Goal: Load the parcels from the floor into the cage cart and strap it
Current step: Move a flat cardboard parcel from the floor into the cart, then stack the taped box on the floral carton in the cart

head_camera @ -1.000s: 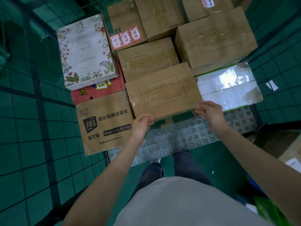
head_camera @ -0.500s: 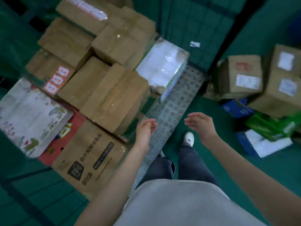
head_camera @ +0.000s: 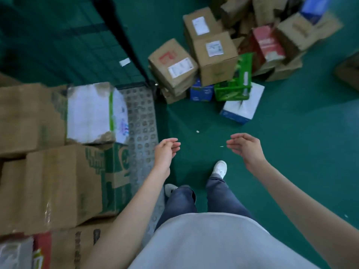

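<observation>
Now left hand (head_camera: 166,152), right hand (head_camera: 245,145) outstretched, fingers seemingly loosely curled, empty.

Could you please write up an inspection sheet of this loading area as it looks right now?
Surface: green floor, bare in front of the person; a few small white specks on it.
Job's things: brown cartons already stacked in the cage cart, on its studded grey deck; a pile of parcels waits on the floor ahead.
Clutter: a green pack and blue-and-white boxes lie at the pile's near edge.
Grippers: left hand and right hand both empty, fingers loosely curled, held over the floor.
Cables: nothing seen; no strap visible either.
Surroundings: green mesh cage wall with a dark post; picture blurred at left.
</observation>
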